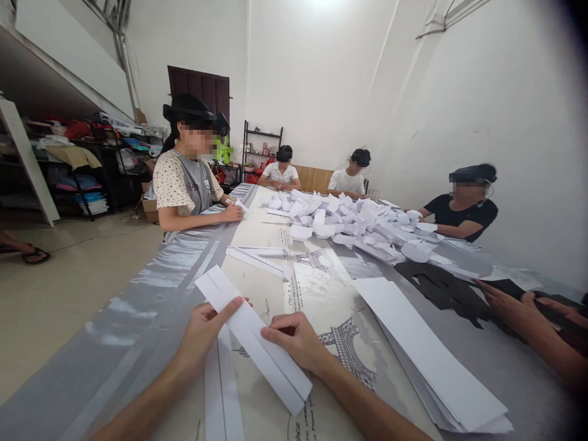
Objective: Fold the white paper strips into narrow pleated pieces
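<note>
A long folded white paper strip (257, 346) with dark lines along it slants over the table in front of me. My left hand (209, 327) pinches its upper left part, the thumb on top. My right hand (296, 340) grips its right edge near the middle, thumb on top and fingers curled. Beneath the left hand lies another white strip (223, 392) with a dark line. Farther off, more folded strips (260, 262) rest on the printed tablecloth (271, 300).
A stack of white sheets (427, 355) lies at the right. Behind it are black pieces (443, 288) and a big heap of folded white paper (349, 220). Another person's hands (523, 312) reach in at far right. Several people sit round the table.
</note>
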Demonstrator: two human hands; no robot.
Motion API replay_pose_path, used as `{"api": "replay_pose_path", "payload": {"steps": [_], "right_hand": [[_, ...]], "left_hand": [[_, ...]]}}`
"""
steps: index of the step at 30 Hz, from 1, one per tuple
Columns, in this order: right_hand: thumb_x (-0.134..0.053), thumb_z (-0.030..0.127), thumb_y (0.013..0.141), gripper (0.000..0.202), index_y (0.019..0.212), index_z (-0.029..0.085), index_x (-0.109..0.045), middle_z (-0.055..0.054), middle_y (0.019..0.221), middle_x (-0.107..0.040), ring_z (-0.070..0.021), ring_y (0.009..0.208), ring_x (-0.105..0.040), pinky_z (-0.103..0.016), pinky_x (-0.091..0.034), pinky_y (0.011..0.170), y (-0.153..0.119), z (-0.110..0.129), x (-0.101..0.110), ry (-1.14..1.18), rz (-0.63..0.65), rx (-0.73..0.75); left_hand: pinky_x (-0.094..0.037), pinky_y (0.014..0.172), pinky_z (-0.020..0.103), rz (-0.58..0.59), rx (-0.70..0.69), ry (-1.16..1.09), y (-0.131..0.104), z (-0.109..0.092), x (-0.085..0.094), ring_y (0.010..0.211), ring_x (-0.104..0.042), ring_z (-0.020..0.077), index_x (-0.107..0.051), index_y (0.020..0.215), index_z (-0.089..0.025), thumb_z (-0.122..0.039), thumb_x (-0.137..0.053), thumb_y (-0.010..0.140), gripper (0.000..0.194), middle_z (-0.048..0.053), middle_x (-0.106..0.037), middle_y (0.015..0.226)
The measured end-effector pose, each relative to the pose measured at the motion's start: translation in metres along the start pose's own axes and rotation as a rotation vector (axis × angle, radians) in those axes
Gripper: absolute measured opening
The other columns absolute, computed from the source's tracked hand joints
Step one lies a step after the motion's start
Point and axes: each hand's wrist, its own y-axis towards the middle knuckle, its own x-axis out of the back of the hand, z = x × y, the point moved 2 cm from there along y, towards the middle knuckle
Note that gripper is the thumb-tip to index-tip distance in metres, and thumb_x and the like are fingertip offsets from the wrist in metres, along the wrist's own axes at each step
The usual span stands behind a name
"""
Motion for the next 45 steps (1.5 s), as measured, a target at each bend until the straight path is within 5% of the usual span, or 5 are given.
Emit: {"api": "replay_pose_path", "payload": {"steps": [8, 19, 34, 39, 45], "right_hand": [[-0.072, 0.043, 0.09, 0.033, 0.07, 0.017, -0.077, 0.001, 0.064, -0.059, -0.0107, 0.058, -0.045, -0.025, -0.031, 0.053, -0.001, -0.003, -0.003, 0.022, -0.012, 0.03], [-0.069, 0.045, 0.091, 0.035, 0.071, 0.016, -0.074, 0.0, 0.066, -0.06, -0.0113, 0.06, -0.046, -0.025, -0.034, 0.054, -0.001, 0.005, -0.002, 0.004, -0.083, 0.016], [-0.068, 0.053, 0.089, 0.046, 0.061, 0.017, -0.061, 0.002, 0.06, -0.049, -0.0119, 0.058, -0.041, -0.026, -0.034, 0.052, 0.0, 0.003, -0.001, -0.008, -0.344, 0.018], [-0.073, 0.05, 0.088, 0.036, 0.105, 0.019, -0.073, -0.001, 0.081, -0.063, -0.0148, 0.067, -0.057, -0.026, -0.043, 0.056, -0.001, 0.001, -0.005, 0.126, -0.218, -0.025], [-0.075, 0.048, 0.087, 0.073, 0.149, 0.028, -0.043, 0.0, 0.09, -0.063, -0.0163, 0.074, -0.062, -0.029, -0.05, 0.063, -0.003, 0.002, -0.004, 0.224, -0.153, -0.069]], "left_hand": [[-0.055, 0.089, 0.033, 0.316, -0.03, 0.115, -0.018, 0.001, -0.024, 0.1, -0.071, 0.0285, -0.08, 0.102, -0.019, -0.054, -0.076, 0.081, 0.041, 0.008, -0.078, 0.104], [-0.034, 0.055, 0.025, 0.251, -0.131, 0.363, -0.001, -0.003, -0.004, 0.048, -0.039, 0.0111, -0.065, 0.058, -0.018, -0.065, -0.061, 0.088, 0.056, -0.005, -0.042, 0.044], [-0.035, 0.055, 0.025, 0.515, -0.097, 0.356, -0.018, -0.001, -0.024, 0.054, -0.044, 0.0112, -0.061, 0.071, -0.018, -0.052, -0.058, 0.093, 0.041, 0.0, -0.061, 0.068], [-0.026, 0.052, 0.025, 0.529, -0.086, 0.372, -0.018, 0.0, -0.023, 0.054, -0.037, 0.0112, -0.053, 0.065, -0.019, -0.049, -0.06, 0.091, 0.041, -0.003, -0.05, 0.061], [-0.022, 0.052, 0.026, 0.563, -0.023, 0.354, -0.015, -0.001, -0.02, 0.053, -0.032, 0.0104, -0.043, 0.061, -0.02, -0.049, -0.063, 0.088, 0.044, -0.005, -0.043, 0.057]]}}
